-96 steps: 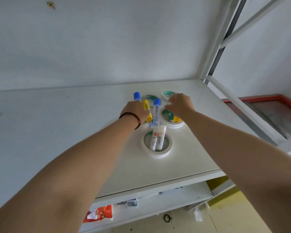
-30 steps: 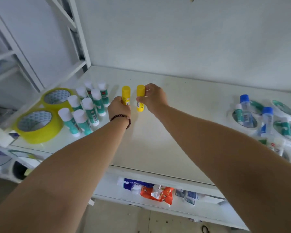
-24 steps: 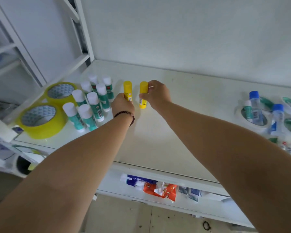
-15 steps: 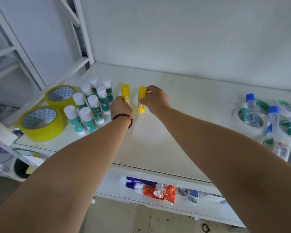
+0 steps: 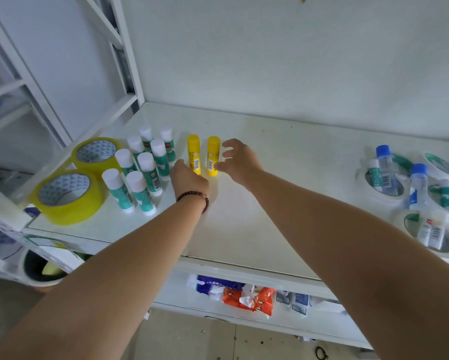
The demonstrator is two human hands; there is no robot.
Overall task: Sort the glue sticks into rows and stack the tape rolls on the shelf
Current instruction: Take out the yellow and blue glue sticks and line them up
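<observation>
Glue sticks: eight green [image 5: 142,175], two yellow [image 5: 203,155]

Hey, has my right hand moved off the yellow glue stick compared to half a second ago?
Yes. The right hand has opened and drawn back rightward from the right yellow glue stick, which stands upright on the shelf; only the thumb tip stays near its base.

Brightness: the shelf [image 5: 283,193] is evenly and brightly lit by soft, diffuse light.
Shadows: only faint ones are cast under the arms.
Glare: a pale sheen is seen on the shelf below the wrists.
Blur: frame edges left of the shelf are smeared.
Distortion: uprights are bowed by the wide lens.
</observation>
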